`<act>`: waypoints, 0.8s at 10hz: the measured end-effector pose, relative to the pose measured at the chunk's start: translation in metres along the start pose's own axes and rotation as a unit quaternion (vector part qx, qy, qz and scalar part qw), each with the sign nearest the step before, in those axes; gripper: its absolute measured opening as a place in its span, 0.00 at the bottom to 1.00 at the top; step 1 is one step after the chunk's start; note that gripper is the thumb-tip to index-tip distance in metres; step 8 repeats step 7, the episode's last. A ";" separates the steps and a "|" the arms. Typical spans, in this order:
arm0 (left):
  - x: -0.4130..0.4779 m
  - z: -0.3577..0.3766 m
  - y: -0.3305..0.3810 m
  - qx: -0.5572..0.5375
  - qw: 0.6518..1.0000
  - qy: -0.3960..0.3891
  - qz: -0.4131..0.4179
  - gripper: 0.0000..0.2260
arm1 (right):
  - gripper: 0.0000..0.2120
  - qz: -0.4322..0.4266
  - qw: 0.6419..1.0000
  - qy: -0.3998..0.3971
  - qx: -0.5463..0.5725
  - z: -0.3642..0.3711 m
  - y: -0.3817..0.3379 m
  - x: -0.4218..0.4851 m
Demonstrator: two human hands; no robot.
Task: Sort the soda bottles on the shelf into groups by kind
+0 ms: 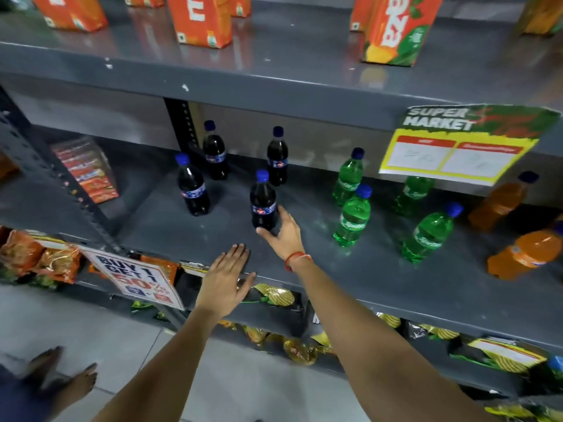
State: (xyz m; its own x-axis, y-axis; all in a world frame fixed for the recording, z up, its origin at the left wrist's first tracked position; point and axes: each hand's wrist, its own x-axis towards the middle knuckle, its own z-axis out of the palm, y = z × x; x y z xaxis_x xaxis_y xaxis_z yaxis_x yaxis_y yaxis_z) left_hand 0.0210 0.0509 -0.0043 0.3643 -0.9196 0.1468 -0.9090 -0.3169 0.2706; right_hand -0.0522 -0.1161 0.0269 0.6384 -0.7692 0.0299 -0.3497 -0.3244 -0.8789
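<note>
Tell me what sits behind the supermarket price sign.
Behind the supermarket price sign stands a green bottle; its cap and neck are covered. The orange bottle beside it stays clear.

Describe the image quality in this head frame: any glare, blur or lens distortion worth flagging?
Head view: wide-angle bending bows the shelf edge; soft glare on the upper shelf reflects the orange cartons; the price sign is smeared, its figures unreadable; the foot at lower left is blurred; cola bottles and right hand stay fairly sharp; lighting is even, shadows weak.
</note>
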 end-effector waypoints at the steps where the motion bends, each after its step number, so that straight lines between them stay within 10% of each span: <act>1: -0.001 -0.001 0.000 -0.008 1.000 -0.006 -0.006 0.30 | 0.30 0.004 0.999 0.034 0.017 0.012 -0.001 0.009; 5: 0.003 -0.014 -0.009 -0.110 0.993 0.046 -0.016 0.22 | 0.27 0.002 0.996 0.085 0.004 0.003 -0.006 -0.009; 8: 0.019 -0.057 0.004 -0.151 0.986 0.068 -0.019 0.11 | 0.17 -0.156 0.967 0.130 -0.155 -0.030 -0.014 -0.050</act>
